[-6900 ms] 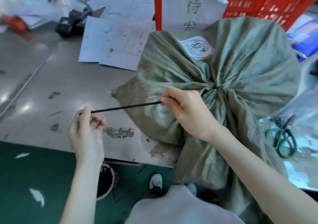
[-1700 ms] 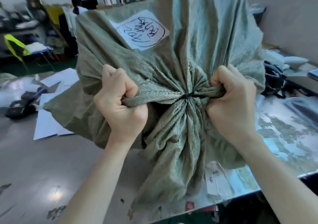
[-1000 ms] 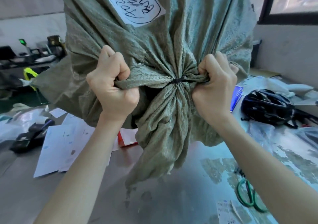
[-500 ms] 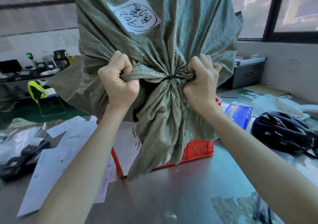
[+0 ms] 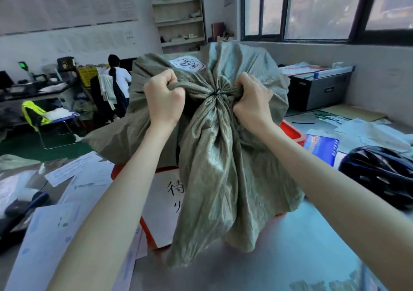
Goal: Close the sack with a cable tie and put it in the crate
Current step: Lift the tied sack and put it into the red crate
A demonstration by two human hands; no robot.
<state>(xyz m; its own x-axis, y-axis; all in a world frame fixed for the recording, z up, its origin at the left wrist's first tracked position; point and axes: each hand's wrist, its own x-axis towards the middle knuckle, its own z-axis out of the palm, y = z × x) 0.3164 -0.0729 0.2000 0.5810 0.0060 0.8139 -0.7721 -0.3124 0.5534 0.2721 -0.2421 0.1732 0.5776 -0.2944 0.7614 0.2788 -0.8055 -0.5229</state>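
1. The red plastic crate [image 5: 292, 132] is largely hidden behind the grey-green woven sack [image 5: 223, 156]; only rim corners show.
2. The white handwritten label [image 5: 187, 64] on the sack is partly folded over, its writing illegible.
3. The white paper sign [image 5: 163, 201] on the crate front is half covered by sack fabric.
4. The fingers [image 5: 169, 76] of the left hand [image 5: 165, 96] curl into the fabric, tips hidden.
5. The dark cycling helmet [image 5: 377, 174] is cut off at the right edge.

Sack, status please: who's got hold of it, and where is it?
Left hand and right hand fisted in sack beside black cable tie. Sack over red crate, tail draping outside. Nothing blocking.
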